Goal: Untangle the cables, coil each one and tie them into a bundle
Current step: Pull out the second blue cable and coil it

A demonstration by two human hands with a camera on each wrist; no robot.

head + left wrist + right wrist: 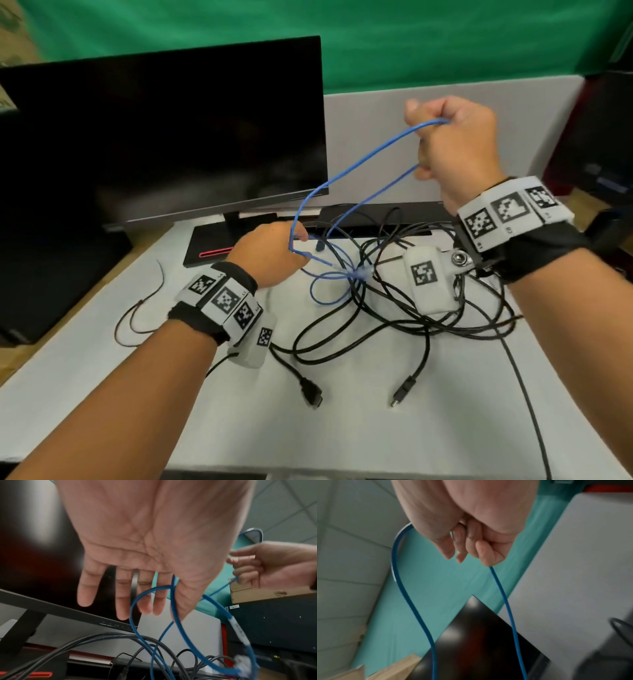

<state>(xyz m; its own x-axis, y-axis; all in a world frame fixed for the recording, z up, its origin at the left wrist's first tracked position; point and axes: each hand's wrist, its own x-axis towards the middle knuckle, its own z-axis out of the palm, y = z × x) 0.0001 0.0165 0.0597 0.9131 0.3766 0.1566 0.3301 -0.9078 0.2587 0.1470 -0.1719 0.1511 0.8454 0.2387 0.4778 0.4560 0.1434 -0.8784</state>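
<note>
- Right hand (452,144) raised above the tabletop's far edge, fingers curled round a loop of the blue cable (359,161).
- Left hand (270,253), fingers straight (cable between thumb and forefinger), low over the tabletop (102,394).
- Black cables (394,322) tangled mid-table, right of centre.

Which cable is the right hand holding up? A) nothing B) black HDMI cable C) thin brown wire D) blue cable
D: the right hand has its fingers curled round a loop of the blue cable, lifted above the black cables left on the table.
</note>
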